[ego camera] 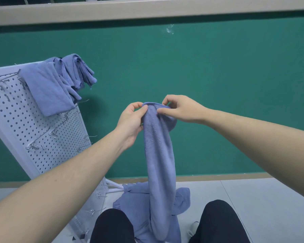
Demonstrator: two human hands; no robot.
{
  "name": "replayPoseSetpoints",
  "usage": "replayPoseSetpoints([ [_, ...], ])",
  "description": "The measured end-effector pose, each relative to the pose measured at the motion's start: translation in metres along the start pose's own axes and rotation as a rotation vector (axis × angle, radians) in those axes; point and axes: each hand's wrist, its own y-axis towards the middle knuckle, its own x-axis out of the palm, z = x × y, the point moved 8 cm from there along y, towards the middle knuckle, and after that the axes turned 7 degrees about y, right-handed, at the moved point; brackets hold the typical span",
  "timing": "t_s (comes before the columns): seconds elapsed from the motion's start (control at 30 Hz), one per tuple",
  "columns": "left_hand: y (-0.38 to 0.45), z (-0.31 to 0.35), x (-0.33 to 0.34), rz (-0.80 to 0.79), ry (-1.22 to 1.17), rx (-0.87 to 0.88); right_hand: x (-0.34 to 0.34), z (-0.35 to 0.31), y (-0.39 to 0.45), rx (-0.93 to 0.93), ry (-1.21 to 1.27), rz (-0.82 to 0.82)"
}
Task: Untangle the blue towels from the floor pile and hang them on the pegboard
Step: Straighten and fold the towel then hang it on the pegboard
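Both hands are raised in front of the green wall (pixel 218 76), the left hand (pixel 132 122) and the right hand (pixel 180 109) each pinching the top edge of 1 blue towel (pixel 159 155) in a closed grip between thumb and fingers. That towel hangs straight down in a long fold to the pile of blue towels (pixel 130 204) on the floor (pixel 261 204) between the person's knees. To the left, the white pegboard (pixel 33 127) leans tilted with hung towels (pixel 60 81) draped over its top corner.
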Motion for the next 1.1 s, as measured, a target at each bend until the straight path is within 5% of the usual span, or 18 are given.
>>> replayPoseSetpoints([
  [0.13,0.004,-0.003,-0.015,0.053,0.112,0.009,-0.001,0.013,-0.005,-0.007,-0.303,-0.14],
  [0.23,0.004,-0.003,-0.018,0.056,0.294,0.07,-0.005,0.003,-0.005,-0.23,-0.544,-0.127],
  [0.37,0.001,0.0,-0.025,0.077,0.364,0.119,-0.015,-0.003,-0.007,-0.277,-0.566,-0.114],
  [0.5,-0.002,0.007,-0.032,0.047,0.415,0.206,-0.021,0.008,-0.009,-0.042,-0.209,-0.154],
  [0.73,-0.011,0.022,-0.032,0.062,0.382,0.308,-0.005,0.022,-0.012,0.207,0.547,0.014],
  [0.97,-0.022,0.028,-0.036,0.152,0.354,0.395,0.012,0.031,-0.013,0.35,0.722,-0.041],
  [1.1,-0.014,0.0,-0.037,0.226,0.168,0.109,0.019,0.022,-0.013,0.34,0.712,0.086],
])
